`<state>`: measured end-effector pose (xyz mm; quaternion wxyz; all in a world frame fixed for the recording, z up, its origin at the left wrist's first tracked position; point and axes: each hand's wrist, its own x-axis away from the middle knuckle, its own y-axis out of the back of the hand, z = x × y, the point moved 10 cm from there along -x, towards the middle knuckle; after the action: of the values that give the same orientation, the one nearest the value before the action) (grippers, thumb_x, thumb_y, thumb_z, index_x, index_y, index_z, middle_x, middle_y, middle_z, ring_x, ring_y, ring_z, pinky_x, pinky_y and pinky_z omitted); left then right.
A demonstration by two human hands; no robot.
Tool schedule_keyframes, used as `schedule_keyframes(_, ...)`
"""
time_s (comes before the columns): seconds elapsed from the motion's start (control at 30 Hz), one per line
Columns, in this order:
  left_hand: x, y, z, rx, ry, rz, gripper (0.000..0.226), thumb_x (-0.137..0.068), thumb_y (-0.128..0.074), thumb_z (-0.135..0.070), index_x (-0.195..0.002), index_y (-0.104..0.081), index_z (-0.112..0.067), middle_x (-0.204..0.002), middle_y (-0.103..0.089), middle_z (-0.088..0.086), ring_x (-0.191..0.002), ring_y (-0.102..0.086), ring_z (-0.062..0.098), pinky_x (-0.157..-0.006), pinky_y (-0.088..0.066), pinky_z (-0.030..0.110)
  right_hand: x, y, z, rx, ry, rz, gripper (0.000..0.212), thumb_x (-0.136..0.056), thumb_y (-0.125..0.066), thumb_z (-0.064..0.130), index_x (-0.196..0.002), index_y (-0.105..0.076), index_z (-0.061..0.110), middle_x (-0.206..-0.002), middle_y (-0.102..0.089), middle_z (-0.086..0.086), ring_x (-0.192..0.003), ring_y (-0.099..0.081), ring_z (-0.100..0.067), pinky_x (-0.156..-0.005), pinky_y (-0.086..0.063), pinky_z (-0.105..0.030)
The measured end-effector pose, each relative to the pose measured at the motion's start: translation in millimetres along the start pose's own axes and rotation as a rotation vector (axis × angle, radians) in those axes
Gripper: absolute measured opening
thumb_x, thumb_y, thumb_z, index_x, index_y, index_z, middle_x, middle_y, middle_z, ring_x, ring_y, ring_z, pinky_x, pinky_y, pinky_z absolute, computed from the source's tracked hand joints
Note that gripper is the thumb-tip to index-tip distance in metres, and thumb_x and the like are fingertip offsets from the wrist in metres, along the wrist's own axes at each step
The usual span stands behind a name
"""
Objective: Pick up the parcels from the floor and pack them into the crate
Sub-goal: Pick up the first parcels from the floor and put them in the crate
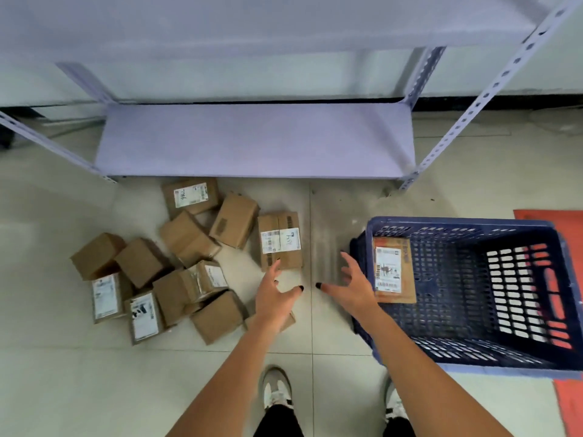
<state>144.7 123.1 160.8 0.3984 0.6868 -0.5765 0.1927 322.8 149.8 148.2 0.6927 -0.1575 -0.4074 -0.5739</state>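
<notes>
Several brown cardboard parcels lie scattered on the tiled floor left of centre, some with white labels. One labelled parcel lies apart at the heap's right edge. A blue perforated crate stands on the floor at the right, and one labelled parcel lies inside it against the left wall. My left hand hovers empty with fingers spread just below the parcel that lies apart. My right hand is empty too, fingers apart, beside the crate's left wall.
A pale metal shelf rack stands ahead, its lowest shelf just above the floor. A red mat lies under and right of the crate. My two shoes are at the bottom of the view.
</notes>
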Motion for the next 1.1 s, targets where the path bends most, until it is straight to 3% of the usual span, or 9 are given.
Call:
schedule_keyframes(0.2, -27.0, 49.6, 37.4, -0.043, 0.009, 0.02, 0.073, -0.079, -0.07, -0.014, -0.142, -0.034, -0.025, -0.145, -0.043, 0.003, -0.132, -0.042, 0.019, -0.109, -0.038, 0.043, -15.0, -63.4, -7.7, -0.101, -0.065, 0.016, 0.097, -0.073, -0.079, 0.019, -0.148, -0.018, 0.029, -0.14, -0.046, -0.007, -0.127, -0.045, -0.024, -0.105, -0.039, -0.039)
schedule_keyframes(0.4, -73.9, 47.0, 77.4, -0.048, 0.065, 0.02, 0.077, -0.081, -0.069, -0.018, -0.146, -0.027, -0.023, -0.146, -0.041, 0.003, -0.129, -0.044, 0.021, -0.104, -0.042, 0.036, -54.8, -105.8, -35.0, -0.076, -0.104, 0.051, 0.095, -0.073, -0.079, 0.019, -0.147, -0.02, 0.028, -0.134, -0.049, -0.007, -0.111, -0.048, -0.018, -0.089, -0.04, -0.027)
schedule_keyframes(0.5, -120.1, 34.1, 99.1, -0.034, 0.053, 0.002, 0.073, -0.084, -0.066, -0.011, -0.146, -0.028, -0.02, -0.148, -0.04, 0.004, -0.132, -0.043, 0.02, -0.102, -0.038, 0.024, -101.9, -117.2, -51.5, -0.033, -0.077, 0.047, 0.093, -0.075, -0.077, 0.019, -0.148, -0.019, 0.028, -0.138, -0.046, -0.007, -0.121, -0.046, -0.021, -0.092, -0.039, -0.027)
schedule_keyframes(0.6, -174.3, 23.8, 123.0, -0.043, 0.048, -0.027, 0.077, -0.082, -0.068, -0.012, -0.146, -0.026, -0.022, -0.149, -0.039, 0.005, -0.136, -0.039, 0.022, -0.114, -0.033, 0.039, -156.9, -122.0, -69.3, 0.006, -0.055, 0.01, 0.089, -0.076, -0.076, 0.019, -0.146, -0.022, 0.026, -0.142, -0.045, -0.007, -0.129, -0.044, -0.025, -0.104, -0.039, -0.034)
schedule_keyframes(0.7, -231.5, 16.4, 140.0, -0.025, 0.034, -0.056, 0.079, -0.083, -0.067, -0.011, -0.148, -0.023, -0.021, -0.151, -0.036, 0.006, -0.137, -0.038, 0.023, -0.112, -0.031, 0.037, -215.4, -128.7, -83.0, 0.042, -0.022, -0.022, 0.09, -0.075, -0.076, 0.025, -0.146, -0.021, 0.029, -0.144, -0.043, -0.008, -0.131, -0.043, -0.03, -0.108, -0.038, -0.047)
schedule_keyframes(0.83, -294.8, 6.5, 151.9, 0.07, 0.002, -0.064, 0.08, -0.084, -0.065, -0.012, -0.149, -0.02, -0.025, -0.152, -0.033, 0.006, -0.134, -0.041, 0.024, -0.112, -0.034, 0.042, -275.1, -136.7, -91.8, 0.003, 0.011, -0.034, 0.088, -0.08, -0.072, 0.019, -0.148, -0.017, 0.023, -0.148, -0.036, -0.006, -0.134, -0.039, -0.027, -0.109, -0.036, -0.038)
schedule_keyframes(0.93, -322.6, -2.5, 156.0, 0.252, -0.027, -0.095, 0.07, -0.088, -0.061, -0.016, -0.147, -0.025, -0.029, -0.151, -0.036, 0.004, -0.134, -0.041, 0.025, -0.112, -0.034, 0.046, -303.4, -139.5, -95.9, 0.019, 0.021, -0.097, 0.094, -0.076, -0.075, 0.026, -0.149, -0.015, 0.027, -0.146, -0.042, -0.004, -0.133, -0.041, -0.028, -0.111, -0.035, -0.044)
schedule_keyframes(1.1, -330.8, -25.1, 155.8, 0.27, -0.071, -0.066, 0.069, -0.086, -0.06, -0.006, -0.145, -0.03, -0.027, -0.134, -0.056, 0.0, -0.121, -0.053, 0.019, -0.105, -0.038, 0.03, -307.4, -149.4, -101.6, 0.0, 0.085, -0.114, 0.088, -0.074, -0.076, 0.023, -0.145, -0.025, 0.03, -0.137, -0.051, 0.002, -0.125, -0.049, -0.022, -0.108, -0.039, -0.04)
